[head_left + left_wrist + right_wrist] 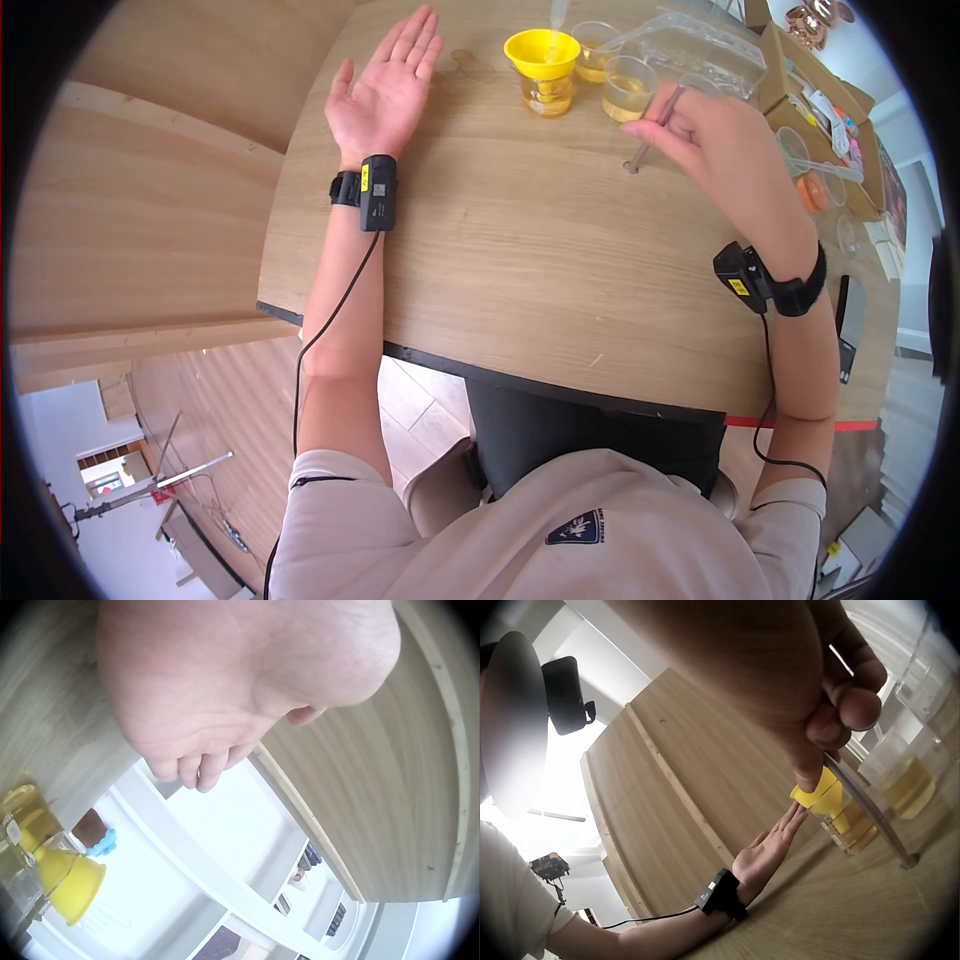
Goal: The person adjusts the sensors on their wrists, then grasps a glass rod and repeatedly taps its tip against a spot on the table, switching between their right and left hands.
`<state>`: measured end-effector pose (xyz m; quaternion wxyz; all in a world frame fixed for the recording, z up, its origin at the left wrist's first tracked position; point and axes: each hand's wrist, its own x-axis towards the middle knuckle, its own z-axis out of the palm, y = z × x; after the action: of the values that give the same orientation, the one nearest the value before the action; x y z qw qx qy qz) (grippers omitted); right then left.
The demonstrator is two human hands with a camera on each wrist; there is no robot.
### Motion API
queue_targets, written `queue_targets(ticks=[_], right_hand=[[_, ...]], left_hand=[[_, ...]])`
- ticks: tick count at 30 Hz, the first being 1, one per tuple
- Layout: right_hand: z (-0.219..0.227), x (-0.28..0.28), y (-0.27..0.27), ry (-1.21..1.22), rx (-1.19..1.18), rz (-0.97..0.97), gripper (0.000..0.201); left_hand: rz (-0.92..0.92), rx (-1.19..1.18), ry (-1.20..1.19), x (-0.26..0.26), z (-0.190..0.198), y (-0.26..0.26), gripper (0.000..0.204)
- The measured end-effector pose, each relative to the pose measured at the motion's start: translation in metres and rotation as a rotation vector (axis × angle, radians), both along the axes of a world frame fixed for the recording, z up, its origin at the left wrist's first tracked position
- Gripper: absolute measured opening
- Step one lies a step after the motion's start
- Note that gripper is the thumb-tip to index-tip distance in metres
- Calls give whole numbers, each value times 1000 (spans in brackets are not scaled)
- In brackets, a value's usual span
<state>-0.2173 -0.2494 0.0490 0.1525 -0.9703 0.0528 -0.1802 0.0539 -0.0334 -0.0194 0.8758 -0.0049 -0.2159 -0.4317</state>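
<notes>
My right hand [728,150] pinches a thin greyish rod [864,804] between thumb and fingers. The rod slants down, its small flat round end [630,168] right at the tabletop. Palm up, with fingers straight, my left hand [382,100] lies at the table's left side and holds nothing. Between the hands, farther back, a yellow funnel [541,58] sits in a beaker [545,103] of yellowish liquid. A clear plastic dropper [557,14] stands upright in the funnel. Just beyond my right fingers is a clear cup [624,103] of pale yellow liquid, with another cup [592,72] behind it.
A clear plastic package [690,48] lies behind the cups. To the right stands a cardboard box [775,80] of small items, with an orange-bottomed cup [818,190] beside it. A dark flat device [850,330] lies near the right edge. A wooden panel [140,200] rises at the left.
</notes>
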Motion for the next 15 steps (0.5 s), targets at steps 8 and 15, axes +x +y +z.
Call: queue_targets(ticks=[8, 15], right_hand=[[2, -1, 1, 7, -10, -5, 32], [1, -1, 1, 21, -20, -2, 33]], left_hand=[[-31, -31, -4, 4, -3, -1, 66], [34, 30, -47, 6, -4, -1, 66]])
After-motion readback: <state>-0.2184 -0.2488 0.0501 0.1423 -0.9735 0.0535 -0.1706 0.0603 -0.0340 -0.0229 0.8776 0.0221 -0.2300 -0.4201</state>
